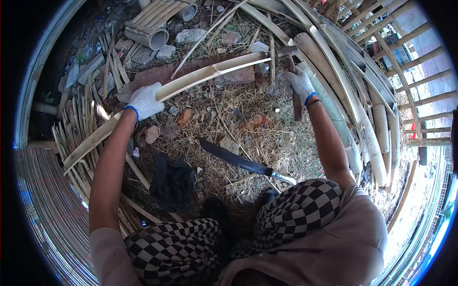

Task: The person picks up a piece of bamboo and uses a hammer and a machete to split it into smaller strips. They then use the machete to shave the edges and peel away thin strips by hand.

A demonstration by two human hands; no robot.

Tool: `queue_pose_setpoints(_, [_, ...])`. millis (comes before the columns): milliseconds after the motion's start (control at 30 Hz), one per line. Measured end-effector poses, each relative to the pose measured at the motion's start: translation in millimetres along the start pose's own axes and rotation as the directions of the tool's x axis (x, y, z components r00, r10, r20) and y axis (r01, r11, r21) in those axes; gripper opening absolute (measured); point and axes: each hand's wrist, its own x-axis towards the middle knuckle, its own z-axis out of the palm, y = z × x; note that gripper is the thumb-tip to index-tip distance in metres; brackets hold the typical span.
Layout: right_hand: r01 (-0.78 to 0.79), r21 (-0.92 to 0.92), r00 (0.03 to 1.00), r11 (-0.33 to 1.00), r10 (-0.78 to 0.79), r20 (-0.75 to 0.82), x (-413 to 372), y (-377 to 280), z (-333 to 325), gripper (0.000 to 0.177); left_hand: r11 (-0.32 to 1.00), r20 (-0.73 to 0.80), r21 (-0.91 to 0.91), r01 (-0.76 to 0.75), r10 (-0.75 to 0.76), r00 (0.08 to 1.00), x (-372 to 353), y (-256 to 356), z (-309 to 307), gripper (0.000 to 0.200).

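A white glove with a blue cuff covers my left hand, which is closed around a long split bamboo piece. The bamboo's pale hollow side faces up, and one node wall shows near its right part. My right hand, gloved the same way, grips a hammer by its handle, with the metal head up beside the bamboo's right end. Between my hands and knees, a machete with a dark blade and pale handle lies on the ground. Left of it rests a crumpled dark cloth.
Split and whole bamboo poles lie along the right side, before a bamboo lattice. Thin bamboo strips are piled at left. Bricks, stones and a bamboo bundle lie ahead on straw-littered ground.
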Motion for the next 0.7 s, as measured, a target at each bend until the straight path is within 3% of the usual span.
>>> queue_pose_setpoints(100, [0.025,-0.298,0.999,0.954,-0.01,0.051,-4.4,2.7,4.6,0.017,1.0,-0.003,-0.013,-0.002,0.002,1.0,0.2,2.7,-0.9,0.045])
queue_pose_setpoints(267, [0.021,-0.043,0.997,0.999,-0.024,-0.078,-4.3,-0.1,10.2,0.017,1.0,-0.006,-0.011,-0.004,0.004,1.0,0.9,-0.9,2.4,0.044])
queue_pose_setpoints(467, [0.046,-0.23,0.999,0.972,-0.047,0.003,-1.0,-5.3,4.8,0.017,1.0,-0.007,0.002,0.001,-0.001,1.0,0.0,0.9,1.3,0.043])
queue_pose_setpoints(567, [0.044,-0.097,0.996,0.994,-0.051,-0.071,1.8,-3.3,8.5,0.019,1.0,-0.008,0.002,0.001,-0.001,1.0,1.0,-1.2,2.2,0.043])
queue_pose_setpoints(700, [0.067,-0.325,0.998,0.943,-0.066,0.014,-0.6,-5.6,5.6,0.017,1.0,-0.015,-0.003,-0.005,0.004,1.0,-0.6,1.7,1.7,0.043])
